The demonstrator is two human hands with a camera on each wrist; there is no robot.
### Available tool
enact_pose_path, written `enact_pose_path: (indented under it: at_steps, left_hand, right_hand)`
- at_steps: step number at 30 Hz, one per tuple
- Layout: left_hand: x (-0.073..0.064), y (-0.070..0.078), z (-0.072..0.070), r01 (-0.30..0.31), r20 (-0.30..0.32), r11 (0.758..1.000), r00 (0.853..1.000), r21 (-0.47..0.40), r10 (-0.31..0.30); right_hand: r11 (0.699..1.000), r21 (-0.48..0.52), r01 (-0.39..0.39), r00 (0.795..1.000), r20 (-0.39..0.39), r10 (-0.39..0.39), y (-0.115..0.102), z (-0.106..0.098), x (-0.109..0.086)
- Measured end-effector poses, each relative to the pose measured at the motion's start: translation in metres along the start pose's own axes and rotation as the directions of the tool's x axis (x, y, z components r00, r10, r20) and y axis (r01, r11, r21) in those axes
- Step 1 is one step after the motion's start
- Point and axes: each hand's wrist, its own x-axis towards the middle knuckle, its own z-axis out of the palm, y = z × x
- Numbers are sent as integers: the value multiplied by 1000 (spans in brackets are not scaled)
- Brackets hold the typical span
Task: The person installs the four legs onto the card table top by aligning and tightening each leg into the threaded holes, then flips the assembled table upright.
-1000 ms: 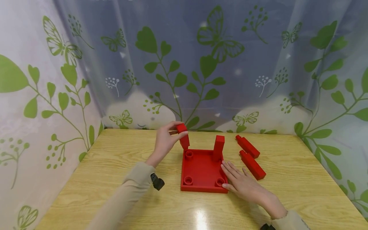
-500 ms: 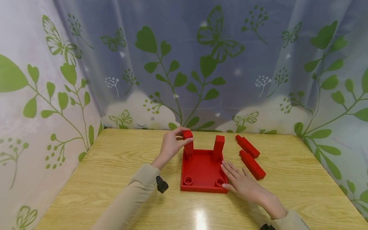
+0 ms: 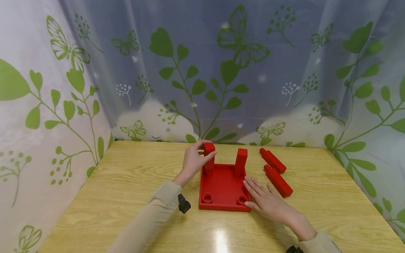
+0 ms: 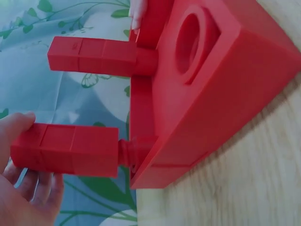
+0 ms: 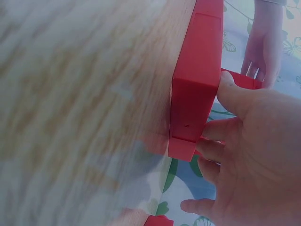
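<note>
A shallow square red tabletop lies underside up, with round sockets in its corners. At its back left corner my left hand grips the upper end of a red table leg between thumb and fingers. This leg stands upright at the socket, a bit of its narrow neck showing in the left wrist view. Another red leg stands in the back right corner. My right hand rests against the right rim, fingers stretched out along it. The front left socket and front right socket hold no legs.
Two loose red legs, a farther one and a nearer one, lie on the wooden table beyond my right hand. A patterned curtain hangs behind the table and at both sides.
My left hand has brought the leg rightward, from leaning outside the back left corner to upright over its socket. The right hand has stayed in place.
</note>
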Motion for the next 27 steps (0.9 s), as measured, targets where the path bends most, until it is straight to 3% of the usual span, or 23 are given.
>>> enact_pose_path:
  at_steps: [13,18,23,27]
  left_hand:
    - [-6,-3,18,27,-150,999,989,32,-21]
    - [-8,-6,22,14,-197,994,980,110,8]
    - [-10,-9,23,7,-203,993,979,115,17]
    - [-12,-10,20,-8,-172,999,985,40,15]
  right_hand:
    - [1000,15,-3,1000,-1,3,-2,-1,0]
    - [1000,17,-6,1000,6,6,-2,-2,0]
    - [1000,10,-7,1000,3,7,-2,-1,-1]
    - [1000,5,-5,1000,-1,5,-1,-1,-1]
